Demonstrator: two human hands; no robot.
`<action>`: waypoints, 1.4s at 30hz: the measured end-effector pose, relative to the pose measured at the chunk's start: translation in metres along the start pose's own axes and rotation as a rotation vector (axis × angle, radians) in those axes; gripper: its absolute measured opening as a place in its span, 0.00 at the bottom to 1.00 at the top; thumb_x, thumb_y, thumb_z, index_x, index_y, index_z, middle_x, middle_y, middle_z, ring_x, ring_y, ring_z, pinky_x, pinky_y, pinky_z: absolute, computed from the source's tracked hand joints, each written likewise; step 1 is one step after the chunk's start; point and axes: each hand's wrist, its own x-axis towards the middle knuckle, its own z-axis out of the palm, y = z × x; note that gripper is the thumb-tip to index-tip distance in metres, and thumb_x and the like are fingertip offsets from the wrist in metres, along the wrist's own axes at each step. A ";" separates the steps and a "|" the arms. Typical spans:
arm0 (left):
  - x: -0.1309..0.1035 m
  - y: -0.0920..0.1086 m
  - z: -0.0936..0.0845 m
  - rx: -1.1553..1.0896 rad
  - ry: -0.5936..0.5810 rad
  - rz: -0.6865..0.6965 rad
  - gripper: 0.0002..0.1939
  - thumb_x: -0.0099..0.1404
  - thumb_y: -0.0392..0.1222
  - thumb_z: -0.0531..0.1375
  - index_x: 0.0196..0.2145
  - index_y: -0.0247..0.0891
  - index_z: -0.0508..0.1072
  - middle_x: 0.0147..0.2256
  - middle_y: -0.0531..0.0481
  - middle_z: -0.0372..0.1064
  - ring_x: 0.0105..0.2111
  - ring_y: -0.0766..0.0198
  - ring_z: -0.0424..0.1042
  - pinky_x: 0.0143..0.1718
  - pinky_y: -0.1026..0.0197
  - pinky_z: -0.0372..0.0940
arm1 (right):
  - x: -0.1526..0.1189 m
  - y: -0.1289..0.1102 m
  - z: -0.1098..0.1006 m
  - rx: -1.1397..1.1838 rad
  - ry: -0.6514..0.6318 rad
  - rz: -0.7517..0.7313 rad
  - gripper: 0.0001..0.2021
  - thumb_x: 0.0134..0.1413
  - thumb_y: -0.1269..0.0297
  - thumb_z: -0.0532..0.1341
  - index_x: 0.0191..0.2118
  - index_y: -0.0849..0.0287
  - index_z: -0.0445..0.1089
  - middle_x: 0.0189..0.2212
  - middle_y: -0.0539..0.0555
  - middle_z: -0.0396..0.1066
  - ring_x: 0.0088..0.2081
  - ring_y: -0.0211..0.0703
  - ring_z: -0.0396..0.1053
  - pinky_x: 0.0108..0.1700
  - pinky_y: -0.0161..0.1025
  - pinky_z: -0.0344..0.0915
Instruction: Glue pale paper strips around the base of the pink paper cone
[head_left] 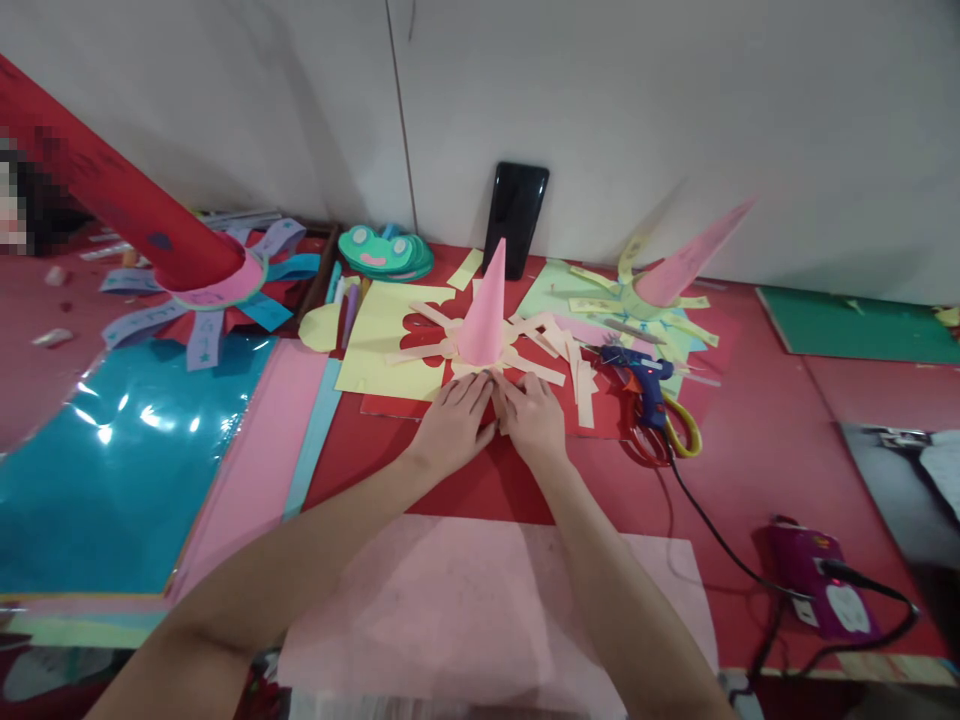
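A pink paper cone (484,315) stands upright with peach paper strips (534,370) spreading out round its base. At the near side of that base my left hand (454,418) and my right hand (534,418) meet, fingertips close together. Both are closed on a paper strip, most of which is hidden under the fingers. Red scalloped paper (421,330) shows beneath the cone, over a pale yellow sheet (375,345). Loose cut strips (583,390) lie to the right of my right hand.
A blue glue gun (646,385) rests by yellow-handled scissors (688,430); its cord runs to a purple power box (821,580). A second pink cone (694,258) stands behind. A black phone (517,215) leans on the wall. Left are a red paper tube (142,190) and blue sheets (135,470).
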 end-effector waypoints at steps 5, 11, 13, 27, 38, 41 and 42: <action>0.002 0.000 -0.003 0.006 -0.060 0.020 0.26 0.66 0.43 0.51 0.58 0.26 0.61 0.58 0.34 0.60 0.58 0.48 0.60 0.59 0.47 0.54 | 0.000 -0.001 0.003 -0.028 -0.001 0.018 0.24 0.57 0.73 0.48 0.57 0.52 0.67 0.32 0.58 0.61 0.33 0.47 0.58 0.37 0.43 0.61; 0.004 0.001 -0.006 0.036 -0.089 0.039 0.28 0.65 0.44 0.52 0.58 0.24 0.61 0.58 0.34 0.59 0.58 0.47 0.60 0.59 0.48 0.54 | 0.000 -0.001 0.003 -0.032 0.002 0.012 0.25 0.57 0.74 0.47 0.56 0.52 0.67 0.31 0.57 0.61 0.33 0.46 0.58 0.36 0.42 0.61; 0.005 0.001 -0.008 0.037 -0.089 0.042 0.27 0.65 0.44 0.53 0.57 0.24 0.61 0.58 0.33 0.60 0.57 0.47 0.61 0.58 0.47 0.55 | 0.001 -0.001 0.002 -0.026 0.000 0.017 0.25 0.57 0.74 0.47 0.56 0.52 0.67 0.31 0.57 0.61 0.33 0.46 0.58 0.36 0.42 0.61; 0.007 0.002 -0.009 0.059 -0.103 0.034 0.28 0.64 0.46 0.55 0.57 0.25 0.62 0.57 0.35 0.62 0.57 0.48 0.61 0.58 0.49 0.55 | 0.002 -0.007 0.000 -0.082 -0.011 0.055 0.24 0.57 0.75 0.48 0.56 0.52 0.67 0.32 0.57 0.63 0.35 0.46 0.59 0.36 0.40 0.61; 0.008 0.004 -0.008 0.033 -0.116 -0.044 0.29 0.64 0.47 0.54 0.59 0.27 0.61 0.60 0.38 0.58 0.59 0.51 0.59 0.59 0.49 0.54 | 0.002 -0.007 -0.003 -0.116 -0.051 0.060 0.26 0.57 0.75 0.48 0.58 0.52 0.64 0.32 0.56 0.61 0.34 0.44 0.58 0.37 0.38 0.60; 0.009 0.002 -0.010 0.014 -0.108 -0.041 0.29 0.65 0.48 0.53 0.59 0.27 0.60 0.59 0.38 0.60 0.58 0.52 0.60 0.58 0.50 0.55 | 0.002 -0.006 -0.002 -0.119 -0.045 0.057 0.26 0.56 0.76 0.48 0.58 0.52 0.64 0.31 0.56 0.61 0.34 0.45 0.58 0.36 0.39 0.60; 0.009 0.001 -0.010 0.012 -0.106 -0.034 0.29 0.65 0.48 0.53 0.59 0.27 0.60 0.59 0.39 0.60 0.58 0.52 0.60 0.57 0.50 0.55 | 0.001 -0.005 -0.002 -0.116 -0.042 0.054 0.26 0.56 0.76 0.48 0.58 0.52 0.64 0.31 0.56 0.61 0.34 0.45 0.57 0.36 0.39 0.60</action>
